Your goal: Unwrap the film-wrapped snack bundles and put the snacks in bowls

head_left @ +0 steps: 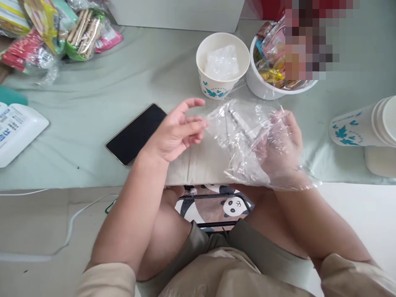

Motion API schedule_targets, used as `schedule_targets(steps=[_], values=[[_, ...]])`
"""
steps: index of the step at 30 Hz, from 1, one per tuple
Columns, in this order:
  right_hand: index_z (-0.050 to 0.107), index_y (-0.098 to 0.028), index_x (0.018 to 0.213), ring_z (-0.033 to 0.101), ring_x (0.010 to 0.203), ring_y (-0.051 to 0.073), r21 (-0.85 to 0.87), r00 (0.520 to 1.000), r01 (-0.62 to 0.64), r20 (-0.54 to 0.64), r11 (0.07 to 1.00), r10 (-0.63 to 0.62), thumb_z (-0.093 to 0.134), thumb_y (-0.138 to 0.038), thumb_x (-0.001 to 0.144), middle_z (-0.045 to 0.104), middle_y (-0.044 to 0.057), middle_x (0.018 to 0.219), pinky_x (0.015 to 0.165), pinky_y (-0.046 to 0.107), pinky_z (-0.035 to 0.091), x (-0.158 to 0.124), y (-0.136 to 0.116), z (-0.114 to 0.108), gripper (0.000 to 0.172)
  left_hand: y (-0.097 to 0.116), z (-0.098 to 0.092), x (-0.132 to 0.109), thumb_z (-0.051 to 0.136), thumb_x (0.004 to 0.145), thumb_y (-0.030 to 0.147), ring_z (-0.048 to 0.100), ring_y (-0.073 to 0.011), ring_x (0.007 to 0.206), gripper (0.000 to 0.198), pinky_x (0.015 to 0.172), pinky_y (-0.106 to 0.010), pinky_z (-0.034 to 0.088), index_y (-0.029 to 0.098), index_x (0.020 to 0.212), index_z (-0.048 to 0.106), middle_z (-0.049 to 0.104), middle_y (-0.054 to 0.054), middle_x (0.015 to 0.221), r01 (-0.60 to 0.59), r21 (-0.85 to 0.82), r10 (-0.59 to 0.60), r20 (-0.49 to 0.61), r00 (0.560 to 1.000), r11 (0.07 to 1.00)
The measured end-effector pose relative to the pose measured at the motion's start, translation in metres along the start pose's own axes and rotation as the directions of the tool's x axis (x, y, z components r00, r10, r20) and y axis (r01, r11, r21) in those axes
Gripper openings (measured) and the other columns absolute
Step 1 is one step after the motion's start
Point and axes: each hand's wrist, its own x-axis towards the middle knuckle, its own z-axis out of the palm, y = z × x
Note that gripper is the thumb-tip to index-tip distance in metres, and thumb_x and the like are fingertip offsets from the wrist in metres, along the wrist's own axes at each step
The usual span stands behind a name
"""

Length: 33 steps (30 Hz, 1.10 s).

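Observation:
A crumpled clear plastic bag (238, 136) is stretched between my two hands, above the front edge of the cloth-covered table. My left hand (179, 132) pinches the bag's left corner between thumb and fingertips, with the index finger raised. On the other side, my right hand (283, 136) is closed on the bag, partly seen through the film that drapes over its palm and wrist. A pale strip shows in the bag; I cannot make out what it is. Just beyond stands a patterned paper tub (216, 88) with a whitish translucent packet (223, 62) inside.
A white bowl (269, 90) holds wrapped snacks. Stacked paper tubs (359, 128) lie at the right edge. A phone (136, 134) lies beside my left wrist. Snack packs (85, 35) and a white labelled container (21, 132) are at left. A white box (176, 14) stands behind.

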Motion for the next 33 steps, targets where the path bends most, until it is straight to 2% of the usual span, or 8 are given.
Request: schedule_targets(steps=[6,10,14,16,19,24,31,33], values=[[0.049,-0.027,0.077,0.019,0.025,0.008,-0.030,0.995,-0.022,-0.094,0.999,0.019,0.074,-0.045,0.083,0.039,-0.013,0.039,0.029,0.024,0.022,0.009,-0.002,-0.014,0.031,0.016,-0.020,0.000,0.066,0.067,0.007,0.034,-0.0064,0.048,0.023,0.048,-0.024,0.030,0.024,0.080,0.056,0.043,0.007,0.056,-0.310,-0.129,0.276,-0.226,0.934,0.942],[0.050,-0.027,0.076,0.019,0.024,0.009,-0.034,0.989,-0.038,-0.146,0.999,0.033,0.071,-0.043,0.080,0.041,-0.013,0.037,0.030,0.024,0.024,0.009,-0.007,-0.018,0.027,0.020,-0.031,-0.005,0.066,0.073,0.018,0.053,-0.0123,0.066,0.024,0.066,-0.027,0.046,0.027,0.088,0.050,0.051,0.005,0.066,-0.396,-0.191,0.322,-0.329,0.888,0.898],[0.049,-0.026,0.076,0.031,0.027,0.010,-0.071,0.980,0.007,-0.196,0.997,-0.021,0.068,-0.043,0.079,0.049,-0.010,0.041,0.033,0.025,0.032,0.008,-0.006,-0.022,0.026,0.013,-0.031,-0.007,0.078,0.073,0.053,0.071,-0.0237,0.096,0.050,0.083,-0.039,0.058,0.029,0.107,0.051,0.073,-0.002,0.101,-0.233,-0.192,0.194,-0.202,0.960,0.953],[0.048,-0.026,0.078,0.046,0.033,0.012,-0.065,0.979,0.011,-0.204,0.998,-0.024,0.067,-0.042,0.081,0.058,-0.008,0.050,0.036,0.025,0.037,0.008,-0.005,-0.026,0.025,0.007,-0.028,-0.007,0.088,0.064,0.048,0.075,-0.0274,0.093,0.074,0.078,-0.042,0.061,0.032,0.124,0.048,0.077,-0.004,0.105,-0.068,-0.065,0.059,-0.119,0.991,0.996],[0.047,-0.025,0.079,0.061,0.042,0.015,-0.031,0.976,0.005,-0.219,1.000,-0.012,0.066,-0.038,0.082,0.067,-0.004,0.062,0.039,0.025,0.040,0.010,-0.003,-0.032,0.023,0.001,-0.025,-0.008,0.091,0.062,0.027,0.073,-0.0187,0.069,0.093,0.062,-0.029,0.055,0.036,0.140,0.040,0.077,0.003,0.085,0.044,0.112,-0.026,-0.158,0.987,0.993],[0.044,-0.023,0.072,0.065,0.047,0.013,-0.013,0.981,0.046,-0.188,0.999,-0.048,0.065,-0.033,0.077,0.069,-0.003,0.063,0.050,0.024,0.053,0.009,0.001,-0.044,0.023,-0.001,-0.031,-0.008,0.084,0.076,0.026,0.057,-0.0075,0.052,0.065,0.048,-0.021,0.037,0.036,0.130,0.050,0.072,0.010,0.069,-0.199,0.167,0.246,-0.340,0.908,0.966],[0.057,-0.035,0.122,0.075,0.072,0.018,-0.143,0.996,0.085,-0.002,0.986,-0.086,0.075,-0.034,0.086,0.066,-0.007,0.066,0.055,0.027,0.059,-0.001,-0.003,-0.044,0.041,-0.005,-0.032,-0.014,0.079,0.088,0.024,0.058,-0.0051,0.057,0.075,0.049,-0.022,0.029,0.043,0.145,0.034,0.063,0.016,0.064,-0.321,0.235,0.376,-0.251,0.892,0.918],[0.066,-0.032,0.115,0.073,0.066,0.017,-0.191,0.994,0.108,0.037,0.976,-0.103,0.077,-0.031,0.085,0.069,-0.005,0.068,0.056,0.028,0.059,-0.001,-0.005,-0.043,0.032,-0.003,-0.031,-0.016,0.078,0.089,0.024,0.055,-0.0053,0.051,0.063,0.045,-0.024,0.024,0.041,0.137,0.042,0.060,0.016,0.059,-0.359,0.260,0.422,-0.250,0.872,0.896]])
